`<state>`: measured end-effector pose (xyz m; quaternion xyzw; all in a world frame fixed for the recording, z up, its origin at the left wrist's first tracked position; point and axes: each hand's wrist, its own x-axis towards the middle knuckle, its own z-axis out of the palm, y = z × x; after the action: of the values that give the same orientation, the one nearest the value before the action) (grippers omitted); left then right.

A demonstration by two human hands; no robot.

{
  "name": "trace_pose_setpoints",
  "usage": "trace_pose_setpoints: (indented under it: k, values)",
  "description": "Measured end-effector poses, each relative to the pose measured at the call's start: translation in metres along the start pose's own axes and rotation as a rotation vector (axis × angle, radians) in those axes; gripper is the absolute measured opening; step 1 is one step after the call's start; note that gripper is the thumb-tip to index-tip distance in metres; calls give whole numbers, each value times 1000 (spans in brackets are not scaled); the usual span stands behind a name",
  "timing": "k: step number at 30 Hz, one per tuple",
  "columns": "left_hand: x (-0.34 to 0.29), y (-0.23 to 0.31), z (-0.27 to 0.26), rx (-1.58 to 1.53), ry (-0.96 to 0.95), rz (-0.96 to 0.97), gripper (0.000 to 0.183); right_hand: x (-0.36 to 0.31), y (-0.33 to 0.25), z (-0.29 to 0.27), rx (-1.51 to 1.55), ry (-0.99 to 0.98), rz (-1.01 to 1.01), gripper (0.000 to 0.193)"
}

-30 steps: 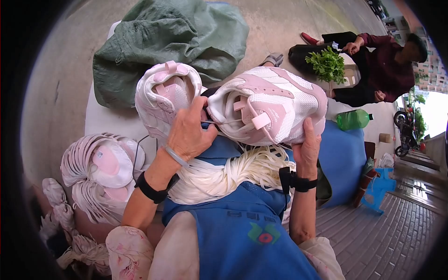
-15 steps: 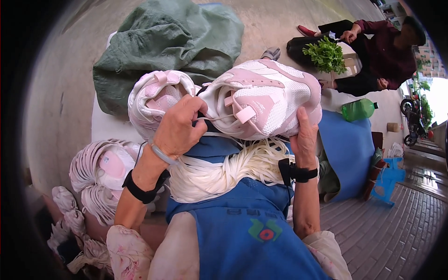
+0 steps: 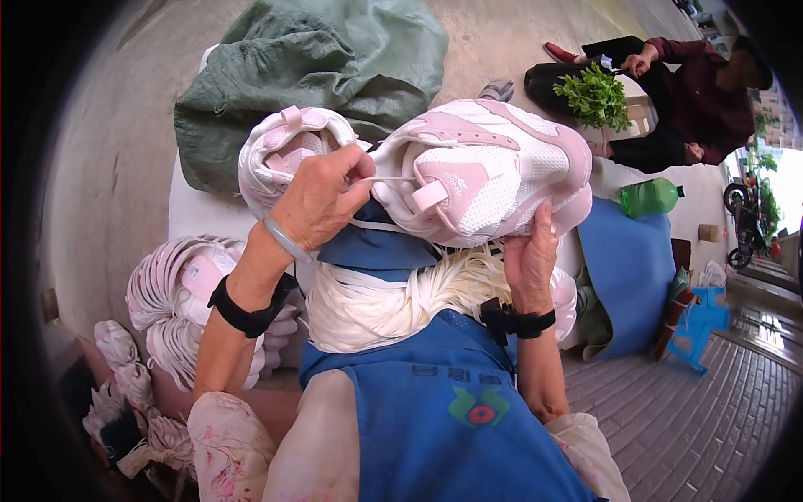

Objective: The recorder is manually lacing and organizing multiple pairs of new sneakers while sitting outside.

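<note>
A pink and white sneaker upper is held above my lap, its toe toward the right and its tongue loop facing me. My right hand grips its near edge by the toe, thumb on top and fingers underneath. At the collar opening, my left hand pinches a thin white lace that runs taut to the tongue area. A second pink and white sneaker upper lies just beyond my left hand, partly hidden by it. Across my blue apron rests a thick bundle of off-white laces.
A green woven sack lies beyond the uppers. Nested sneaker uppers are stacked at left. A green bottle, blue sheet and blue plastic stool are at right. Another person sits at far right by leafy greens.
My left hand has moved slightly up, drawing the lace straighter. The held sneaker upper has shifted a little right, and my right hand sits slightly farther left along its near edge.
</note>
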<state>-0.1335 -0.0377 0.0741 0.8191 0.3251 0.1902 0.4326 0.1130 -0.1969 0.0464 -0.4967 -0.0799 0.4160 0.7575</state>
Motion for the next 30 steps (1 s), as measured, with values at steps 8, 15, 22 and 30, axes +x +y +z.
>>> trace_pose_setpoints:
  k: [8,15,22,30]
  values:
    - [11,-1,2,-226,-209,-137,73,11,-14,-8,-54,120,-42,37]
    - [-25,16,19,-31,-287,29,77,-15,-43,-2,-207,64,-55,34]
    - [-42,59,13,9,-363,-107,54,-1,-59,-3,-487,-40,24,37]
    - [-22,72,27,310,-71,193,76,21,-50,25,-1089,-199,-236,41]
